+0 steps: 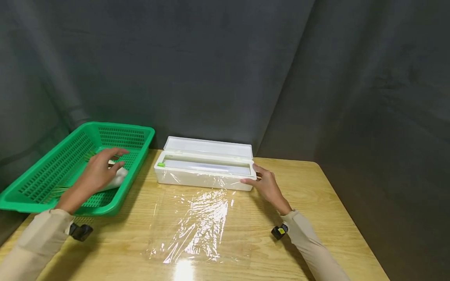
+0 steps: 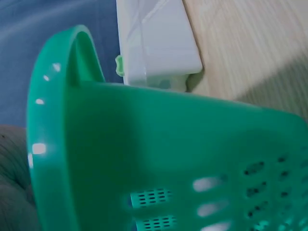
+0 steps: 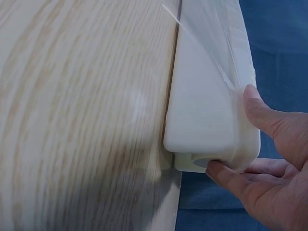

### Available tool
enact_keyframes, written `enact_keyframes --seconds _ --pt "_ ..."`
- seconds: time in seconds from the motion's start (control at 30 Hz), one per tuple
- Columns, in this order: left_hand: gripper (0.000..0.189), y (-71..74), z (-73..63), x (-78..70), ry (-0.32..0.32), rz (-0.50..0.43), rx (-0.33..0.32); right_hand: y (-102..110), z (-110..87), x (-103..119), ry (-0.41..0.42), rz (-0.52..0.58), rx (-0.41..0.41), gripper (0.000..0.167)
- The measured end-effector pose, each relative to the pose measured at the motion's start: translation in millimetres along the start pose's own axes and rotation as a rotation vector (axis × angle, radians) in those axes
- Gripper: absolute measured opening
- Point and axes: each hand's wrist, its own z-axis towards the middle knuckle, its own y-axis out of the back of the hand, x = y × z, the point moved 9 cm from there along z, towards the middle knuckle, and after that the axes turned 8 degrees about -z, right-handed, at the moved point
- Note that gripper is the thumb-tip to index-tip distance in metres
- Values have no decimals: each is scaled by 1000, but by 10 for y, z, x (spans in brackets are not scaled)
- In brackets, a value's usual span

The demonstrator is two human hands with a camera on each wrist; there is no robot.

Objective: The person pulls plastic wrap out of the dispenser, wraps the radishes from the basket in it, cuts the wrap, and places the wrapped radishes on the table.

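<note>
A white cling film dispenser [image 1: 204, 179] stands on the table with its hinged lid raised, a white roll inside and a green slider [image 1: 161, 164] at its left end. Clear film [image 1: 207, 222] runs from it over the table toward me. My right hand [image 1: 268, 186] grips the dispenser's right end, thumb on one edge and fingers against the end face [image 3: 202, 161]. Over the green basket [image 1: 138, 164] hovers my left hand [image 1: 98, 171], thumb and fingers apart. Below it lies a white object [image 1: 119, 179], partly hidden, its kind unclear; whether they touch I cannot tell.
Thin green stalks [image 1: 58, 191] lie in the basket, at the table's left. The wooden table [image 1: 316, 195] ends at a rounded far right corner. Dark curtains [image 1: 211, 70] hang behind the dispenser and along the sides.
</note>
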Motion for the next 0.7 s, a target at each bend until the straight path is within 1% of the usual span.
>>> enact_keyframes --seconds 0.1,0.2,0.3,0.53,0.63,0.7 --pt "37 1 -39 54 21 13 30 5 1 3 4 -5 -12 79" --pt "37 -12 -44 113 44 36 71 28 2 -2 8 -3 -27 77" --pt "38 -6 -56 182 77 78 114 27 8 -6 15 4 -22 76" --pt "39 -18 -83 331 202 159 281 24 15 -7 23 3 -21 76" --pt "38 -27 -87 359 228 181 346 19 18 12 30 11 -13 75" --pt "37 -39 -88 369 229 191 380 19 17 24 32 2 -9 75"
